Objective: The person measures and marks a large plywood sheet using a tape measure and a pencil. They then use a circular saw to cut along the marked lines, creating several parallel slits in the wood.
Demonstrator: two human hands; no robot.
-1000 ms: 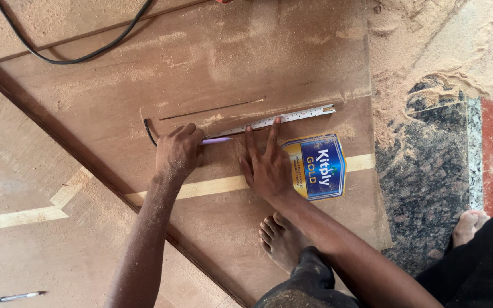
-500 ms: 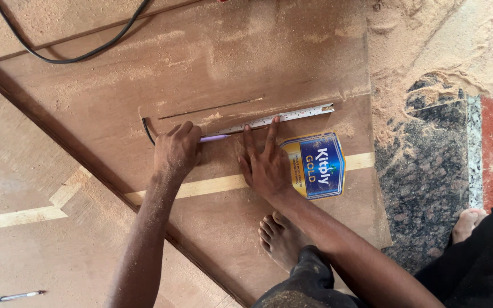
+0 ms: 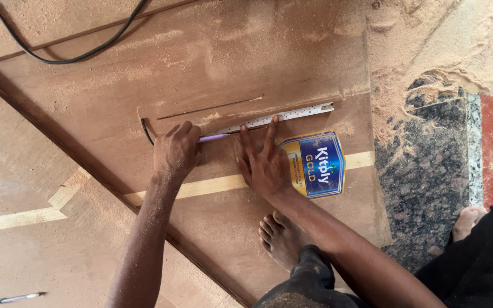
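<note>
My left hand (image 3: 175,151) is closed around a purple pen (image 3: 213,137), whose tip lies against the edge of a long metal ruler (image 3: 292,114). The ruler lies flat on a brown plywood sheet (image 3: 229,51). My right hand (image 3: 266,165) is spread flat on the sheet, fingertips pressing the ruler down. Just to its right is a blue and gold label (image 3: 315,165) stuck on the plywood. A thin straight cut line (image 3: 209,108) runs just above the ruler.
My bare foot (image 3: 281,239) rests on the sheet's near edge. Sawdust (image 3: 423,45) covers the right side and a stone floor (image 3: 429,165). A black cable (image 3: 81,54) curves along the top left. A pen (image 3: 15,298) lies at the bottom left. Another foot (image 3: 468,221) shows at the right.
</note>
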